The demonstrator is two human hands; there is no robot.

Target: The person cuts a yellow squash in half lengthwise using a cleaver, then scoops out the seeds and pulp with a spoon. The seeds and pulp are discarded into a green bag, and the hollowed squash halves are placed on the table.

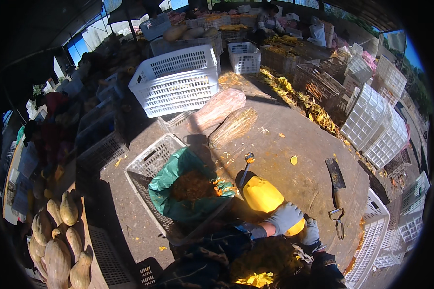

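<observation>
A long peeled yellow pumpkin lies slanting at the near edge of the round work table. My left hand, in a grey glove, grips it from above near its narrow end. Gloved as well, my right hand is curled against that same end; its fingertips are partly hidden. Beside the pumpkin's far end rests a metal spoon with orange pulp in its bowl. To the right are a cleaver with a wooden handle and a metal peeler. Yellow peelings lie below my hands.
Left of the pumpkin, a crate lined with a green plastic bag holds orange pulp. Two unpeeled pumpkins lie beyond, near a white crate. More crates stand right. Another person sits far back.
</observation>
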